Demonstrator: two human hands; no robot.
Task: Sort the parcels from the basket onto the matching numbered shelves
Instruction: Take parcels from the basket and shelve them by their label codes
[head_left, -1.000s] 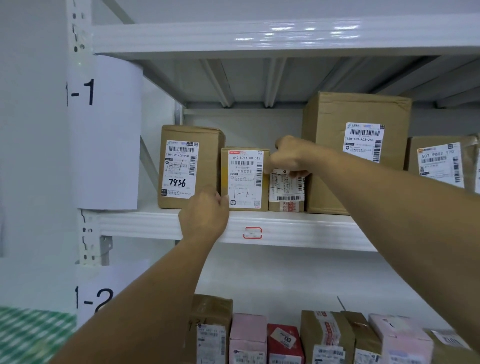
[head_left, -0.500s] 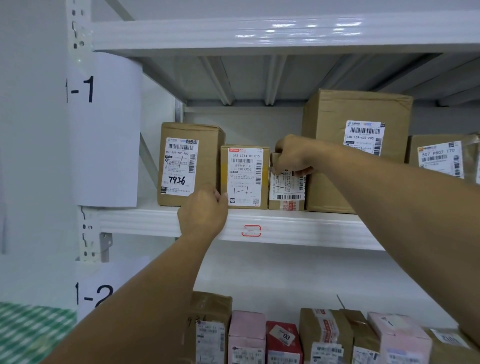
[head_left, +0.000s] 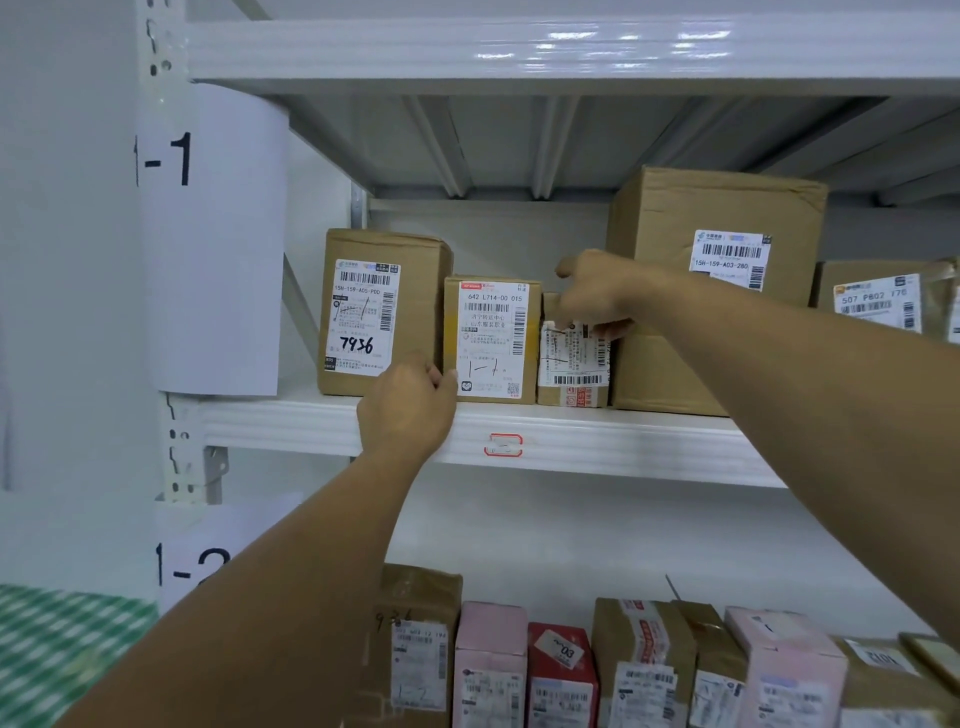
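At nine o'clock in the head view, a curled paper 1-1 sign (head_left: 218, 249) hangs on the rack's white upright post (head_left: 176, 452). A second sheet, the 1-2 sign (head_left: 192, 569), sits below it at about eight o'clock. Green checked cloth (head_left: 57, 654), blurred, fills the seven o'clock corner.

On the upper shelf (head_left: 649, 452), the leftmost carton is the 7936 box (head_left: 384, 312), upright with its label facing out. The left hand (head_left: 408, 410) lies over the shelf's front beam at that box's five o'clock. Its fingers are curled against the lower left corner of the 642 box (head_left: 491, 340), which stands just beside the 7936 box and bears a handwritten 1-1. Whether those fingers clamp the corner cannot be told. A red tag (head_left: 503, 445) is stuck to the beam at six o'clock of the 642 box.

At three o'clock of the 642 box stands the small parcel (head_left: 571, 374), upright between it and the large carton (head_left: 717, 218). The right hand (head_left: 597, 296), its forearm entering from three o'clock, pinches the small parcel's top edge, thumb on the front label and fingers hooked over the top. At about two o'clock, the 507 box (head_left: 878, 301) sits beside the large carton.

Along the lower shelf, from six to four o'clock, parcels stand close together: a brown box (head_left: 421, 649), a pink box (head_left: 491, 665), a red box (head_left: 561, 680) marked 03, and others farther right.
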